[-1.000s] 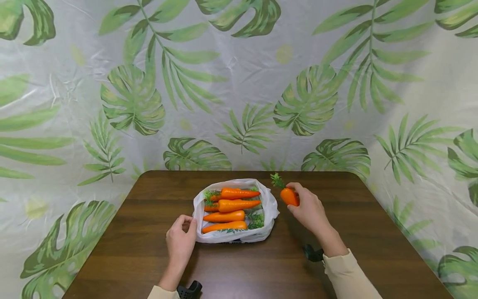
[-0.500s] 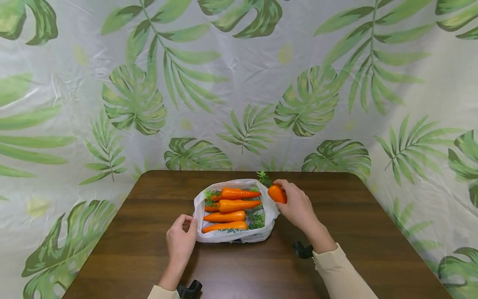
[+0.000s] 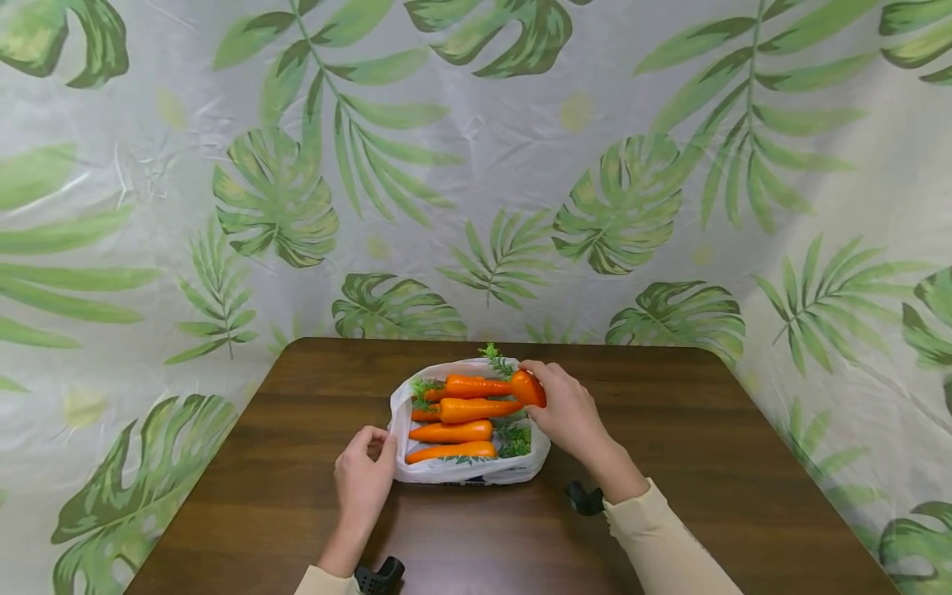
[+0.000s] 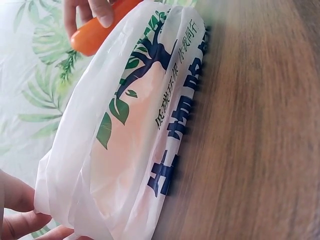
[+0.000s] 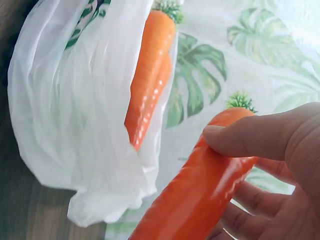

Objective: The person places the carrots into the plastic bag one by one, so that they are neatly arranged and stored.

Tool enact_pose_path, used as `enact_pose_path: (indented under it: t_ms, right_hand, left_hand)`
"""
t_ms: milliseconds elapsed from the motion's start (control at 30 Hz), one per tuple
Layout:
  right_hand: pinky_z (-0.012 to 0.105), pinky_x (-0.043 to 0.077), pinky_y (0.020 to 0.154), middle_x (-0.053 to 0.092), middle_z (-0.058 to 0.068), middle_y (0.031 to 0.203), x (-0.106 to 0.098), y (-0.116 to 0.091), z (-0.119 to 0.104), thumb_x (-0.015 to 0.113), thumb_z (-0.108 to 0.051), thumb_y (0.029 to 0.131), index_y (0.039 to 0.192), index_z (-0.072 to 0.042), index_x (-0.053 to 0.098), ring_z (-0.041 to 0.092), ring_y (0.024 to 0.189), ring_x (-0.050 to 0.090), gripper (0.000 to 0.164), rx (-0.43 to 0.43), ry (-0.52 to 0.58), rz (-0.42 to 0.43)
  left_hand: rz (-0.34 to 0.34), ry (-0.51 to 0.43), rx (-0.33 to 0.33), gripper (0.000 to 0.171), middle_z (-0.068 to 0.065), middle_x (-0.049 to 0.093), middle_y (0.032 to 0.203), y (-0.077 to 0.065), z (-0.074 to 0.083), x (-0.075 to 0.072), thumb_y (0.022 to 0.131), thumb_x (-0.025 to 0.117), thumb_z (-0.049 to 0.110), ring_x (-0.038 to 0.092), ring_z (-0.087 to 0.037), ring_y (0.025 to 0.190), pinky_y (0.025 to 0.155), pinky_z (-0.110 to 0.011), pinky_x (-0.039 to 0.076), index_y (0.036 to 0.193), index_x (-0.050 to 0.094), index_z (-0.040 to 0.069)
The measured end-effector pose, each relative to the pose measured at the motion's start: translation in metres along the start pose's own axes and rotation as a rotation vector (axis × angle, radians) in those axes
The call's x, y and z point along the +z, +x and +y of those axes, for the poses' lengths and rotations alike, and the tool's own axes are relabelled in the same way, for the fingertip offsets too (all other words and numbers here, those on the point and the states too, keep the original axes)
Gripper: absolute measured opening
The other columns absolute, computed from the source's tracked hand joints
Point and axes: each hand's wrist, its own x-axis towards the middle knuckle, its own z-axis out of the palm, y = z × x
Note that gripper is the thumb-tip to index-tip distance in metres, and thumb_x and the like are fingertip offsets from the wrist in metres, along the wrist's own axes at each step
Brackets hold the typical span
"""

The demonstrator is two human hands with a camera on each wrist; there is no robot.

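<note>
A white plastic bag (image 3: 470,474) with its mouth folded open lies on the table, holding several orange carrots (image 3: 449,431) with green leafy tops. Its left rim is pinched by my left hand (image 3: 364,473); the left wrist view shows the thumb and fingers at that corner of the bag (image 4: 75,150). In my right hand (image 3: 567,406) is another carrot (image 3: 526,388), gripped near its leafy end above the bag's right rim. The right wrist view shows the thumb across this carrot (image 5: 192,192), apart from the bag (image 5: 75,130). The held carrot's tip is hidden in the head view.
The dark wooden table (image 3: 692,463) extends around the bag. Behind it hangs a pale sheet (image 3: 513,173) printed with green leaves. Black wrist straps with camera mounts (image 3: 585,498) sit near both sleeves.
My right hand has carried the carrot leftward, from beside the bag to over its right rim. My left hand has stayed at the bag's left edge.
</note>
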Motion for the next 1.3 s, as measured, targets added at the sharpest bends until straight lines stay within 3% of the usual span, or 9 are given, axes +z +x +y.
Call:
enact_pose_path:
  t_ms: [300,633,833,1067,1300]
  right_hand:
    - [0.045,0.055,0.075,0.066,0.004,0.114,0.013,0.008,-0.015,0.084,-0.002,0.078,0.135,-0.025,0.059,0.025,0.090,0.064,0.065,-0.064,-0.004,-0.061]
    - [0.045,0.054,0.086,0.061,-0.006,0.135,0.026,0.015,-0.033,0.085,-0.001,0.077,0.143,-0.032,0.054,0.022,0.114,0.061,0.079,-0.209,0.001,-0.119]
    - [0.041,0.052,0.092,0.059,-0.003,0.137,0.037,0.019,-0.037,0.084,-0.003,0.079,0.139,-0.024,0.057,0.022,0.118,0.060,0.069,-0.297,-0.050,-0.170]
    - [0.035,0.052,0.074,0.060,0.001,0.127,0.047,0.021,-0.042,0.080,-0.001,0.079,0.134,-0.026,0.061,0.021,0.097,0.060,0.064,-0.352,-0.088,-0.212]
    - [0.031,0.051,0.073,0.059,-0.001,0.114,0.058,0.021,-0.044,0.077,0.001,0.078,0.131,-0.027,0.064,0.017,0.088,0.056,0.061,-0.407,-0.135,-0.250]
  left_hand:
    - [0.007,0.002,0.006,0.006,-0.001,0.071,0.081,0.000,0.001,-0.001,0.089,0.074,0.014,0.069,-0.020,0.075,0.071,-0.042,0.050,0.084,0.070,0.012]
    - [0.009,-0.001,0.003,0.006,0.000,0.071,0.081,0.001,0.002,-0.001,0.089,0.074,0.014,0.069,-0.019,0.075,0.072,-0.042,0.050,0.084,0.071,0.013]
    - [0.009,-0.007,-0.007,0.006,-0.001,0.071,0.082,0.001,0.001,-0.001,0.089,0.074,0.015,0.069,-0.019,0.076,0.072,-0.042,0.050,0.084,0.070,0.013]
    - [0.014,-0.011,-0.009,0.007,0.000,0.071,0.082,0.000,0.001,-0.001,0.089,0.074,0.015,0.069,-0.020,0.076,0.072,-0.042,0.050,0.084,0.070,0.013]
    - [0.022,-0.016,-0.003,0.007,0.000,0.071,0.081,0.001,0.000,-0.001,0.089,0.074,0.014,0.069,-0.019,0.076,0.072,-0.042,0.050,0.084,0.070,0.013]
